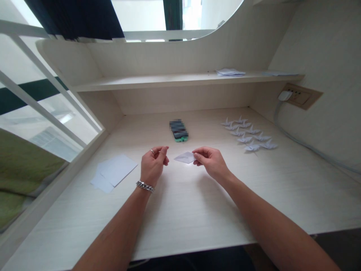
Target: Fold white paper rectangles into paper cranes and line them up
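Observation:
Between thumb and fingers, my right hand (208, 159) pinches one end of a small folded piece of white paper (184, 157), shaped like a flat diamond. The paper points left, held just over the desk (180, 210). A short gap separates it from my left hand (154, 162), whose thumb and index finger are pressed together; nothing shows between them. That hand wears a ring, and a chain bracelet (145, 186) circles the wrist. Several folded paper cranes (248, 133) stand in rows at the right. Loose white paper sheets (118, 169) lie overlapping at the left.
A phone (178, 130) with a green edge, its screen blurred, lies behind my hands. Folded papers (230, 72) rest on the shelf (169, 79). A plug (284, 96) sits in the wall socket, its cable (304, 145) running along the right wall. White rails flank the left side.

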A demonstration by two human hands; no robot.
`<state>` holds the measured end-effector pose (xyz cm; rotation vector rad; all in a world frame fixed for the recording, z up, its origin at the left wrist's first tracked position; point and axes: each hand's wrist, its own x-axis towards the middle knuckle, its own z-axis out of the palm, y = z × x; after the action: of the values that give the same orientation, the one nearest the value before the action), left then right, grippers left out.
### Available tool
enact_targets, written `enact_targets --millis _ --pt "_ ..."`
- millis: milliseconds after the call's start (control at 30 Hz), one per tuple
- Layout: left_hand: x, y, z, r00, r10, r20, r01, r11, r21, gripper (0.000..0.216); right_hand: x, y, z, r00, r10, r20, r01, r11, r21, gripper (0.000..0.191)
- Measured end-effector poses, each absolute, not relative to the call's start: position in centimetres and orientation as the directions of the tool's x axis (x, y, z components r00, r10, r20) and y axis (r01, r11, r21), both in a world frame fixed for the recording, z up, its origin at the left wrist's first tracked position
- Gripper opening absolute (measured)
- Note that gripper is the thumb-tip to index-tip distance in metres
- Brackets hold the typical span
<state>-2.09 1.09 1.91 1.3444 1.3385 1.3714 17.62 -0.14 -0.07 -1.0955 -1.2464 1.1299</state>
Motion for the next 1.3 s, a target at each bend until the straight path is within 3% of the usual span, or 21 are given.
enact_targets --millis 200,500,1000,1300 --pt "-0.2 0.0 1.3 0.127 0.986 0.107 0.009 -0.109 0.994 0.037 17.4 -0.6 0.0 -0.049 0.981 0.186 0.055 0.188 -0.981 0.020" --pt "0.2 -0.3 1.1 0.090 0.981 0.174 0.010 -0.176 0.984 0.031 16.8 -1.5 0.5 -0.003 0.942 0.336 0.194 0.330 -0.924 0.017" --pt "0.1 -0.3 1.0 0.114 0.964 0.239 0.070 -0.248 0.966 0.013 16.8 -1.0 -0.2 -0.006 0.950 0.311 0.053 0.311 -0.949 0.009" --pt "0.0 -0.3 0.8 0.161 0.969 0.188 0.067 -0.200 0.977 0.014 16.8 -1.1 0.0 -0.111 0.958 0.265 0.098 0.276 -0.956 0.012"
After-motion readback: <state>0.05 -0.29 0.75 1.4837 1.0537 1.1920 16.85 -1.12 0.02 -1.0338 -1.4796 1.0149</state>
